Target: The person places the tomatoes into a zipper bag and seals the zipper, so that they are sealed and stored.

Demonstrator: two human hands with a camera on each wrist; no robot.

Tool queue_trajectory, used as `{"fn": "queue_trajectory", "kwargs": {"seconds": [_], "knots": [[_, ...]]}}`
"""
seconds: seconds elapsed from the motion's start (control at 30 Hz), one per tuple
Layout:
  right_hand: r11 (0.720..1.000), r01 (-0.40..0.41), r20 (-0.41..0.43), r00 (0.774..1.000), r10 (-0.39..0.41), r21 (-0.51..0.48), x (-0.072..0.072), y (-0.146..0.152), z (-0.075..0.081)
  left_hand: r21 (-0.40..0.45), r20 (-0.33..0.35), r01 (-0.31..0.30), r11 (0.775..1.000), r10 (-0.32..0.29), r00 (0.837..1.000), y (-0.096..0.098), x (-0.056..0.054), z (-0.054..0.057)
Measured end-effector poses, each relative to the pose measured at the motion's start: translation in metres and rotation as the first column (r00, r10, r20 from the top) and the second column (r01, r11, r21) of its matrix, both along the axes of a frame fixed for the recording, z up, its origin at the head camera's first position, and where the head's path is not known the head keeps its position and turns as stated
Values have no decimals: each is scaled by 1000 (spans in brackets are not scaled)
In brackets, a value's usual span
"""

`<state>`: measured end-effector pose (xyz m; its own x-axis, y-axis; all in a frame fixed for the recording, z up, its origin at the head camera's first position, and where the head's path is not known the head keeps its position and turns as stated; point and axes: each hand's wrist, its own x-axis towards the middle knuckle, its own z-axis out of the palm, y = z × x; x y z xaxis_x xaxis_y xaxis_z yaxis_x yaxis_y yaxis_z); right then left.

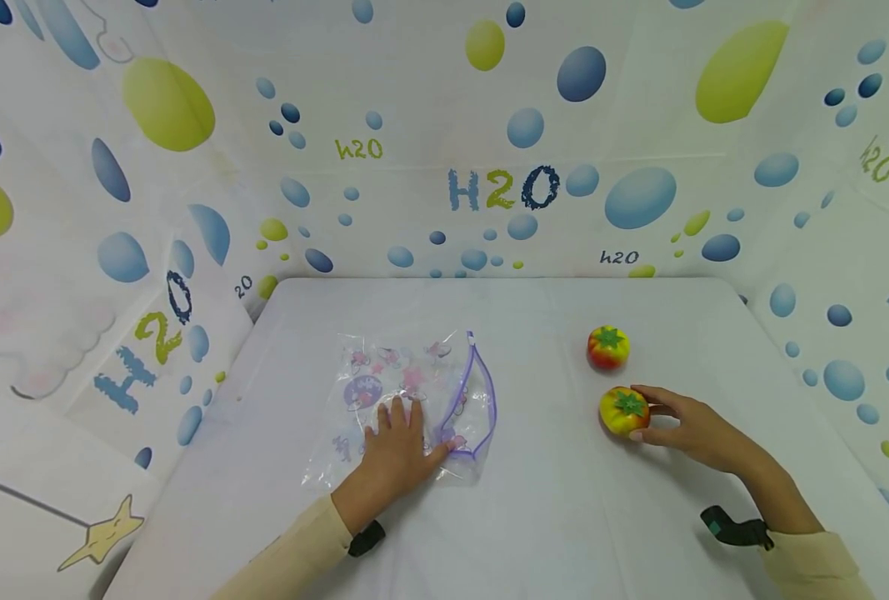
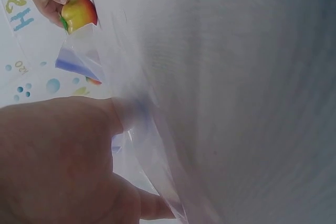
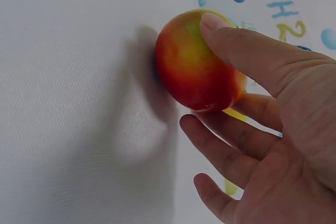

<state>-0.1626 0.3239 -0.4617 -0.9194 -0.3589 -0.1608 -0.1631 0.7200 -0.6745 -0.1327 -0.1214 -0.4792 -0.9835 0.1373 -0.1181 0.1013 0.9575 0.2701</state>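
A clear plastic zip bag (image 1: pixel 384 367) with pink and purple prints and a purple zip edge lies on the table, its mouth gaping to the right. On it rests my left hand (image 1: pixel 395 454), fingers spread and thumb at the purple edge. My right hand (image 1: pixel 702 433) grips a yellow-red toy tomato (image 1: pixel 618 412) with a green leaf top, thumb on one side and fingers on the other. In the right wrist view the thumb lies over the toy tomato (image 3: pixel 194 61), close to the white cloth. Just behind it sits a second toy tomato (image 1: pixel 607 350).
A white cloth covers the table (image 1: pixel 534 500). Behind and at both sides hangs a white curtain (image 1: pixel 429 83) printed with blue and green drops and lettering. Dark wrist devices sit at the left wrist (image 1: pixel 367 539) and right wrist (image 1: pixel 732 529).
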Motion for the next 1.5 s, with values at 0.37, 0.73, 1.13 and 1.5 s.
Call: {"fn": "queue_trajectory", "kwargs": {"seconds": [0.37,0.73,1.13,1.5], "knots": [[1000,10,-5,1000,-10,-16,0,-1,0,12,-1,-5,1000,5,1000,-1,0,-1],[1000,14,-23,1000,-14,-1,-1,-6,4,26,2,-9,1000,9,1000,-2,0,-1],[998,-4,-49,999,2,-56,-3,-17,8,32,6,-9,999,9,1000,-3,-1,-2],[993,-42,-49,998,37,-111,-7,-38,13,40,13,-10,999,10,1000,-2,0,-1]]}}
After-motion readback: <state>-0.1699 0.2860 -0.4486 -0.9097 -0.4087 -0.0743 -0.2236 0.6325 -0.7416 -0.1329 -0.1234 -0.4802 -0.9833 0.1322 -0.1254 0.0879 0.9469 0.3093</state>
